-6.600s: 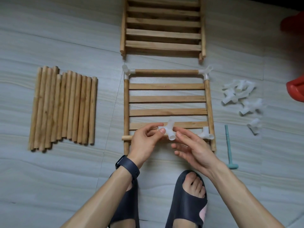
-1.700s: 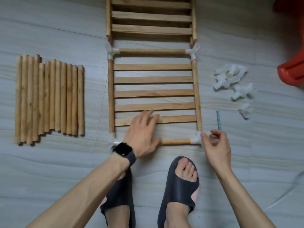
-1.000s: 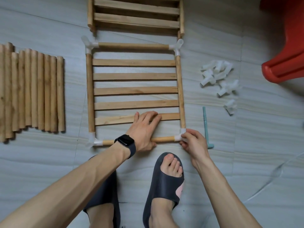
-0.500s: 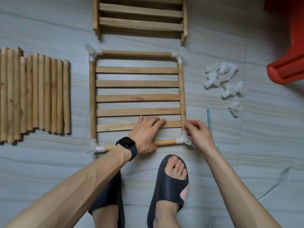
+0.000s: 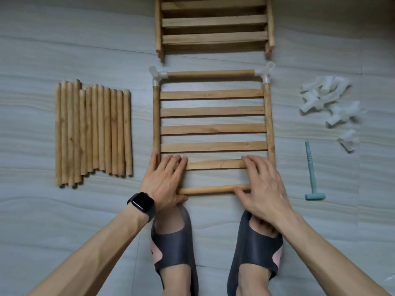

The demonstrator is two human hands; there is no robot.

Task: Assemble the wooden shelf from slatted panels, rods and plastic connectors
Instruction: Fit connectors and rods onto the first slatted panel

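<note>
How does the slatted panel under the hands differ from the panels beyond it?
The near panel has a rod and white connectors at its far corners; the far panels show no connectors. The left hand and right hand rest on the near panel; the far panels lie untouched. The near panel is one layer, fully seen; the far panels look stacked and cut off. Both are light wood with parallel slats.
</note>
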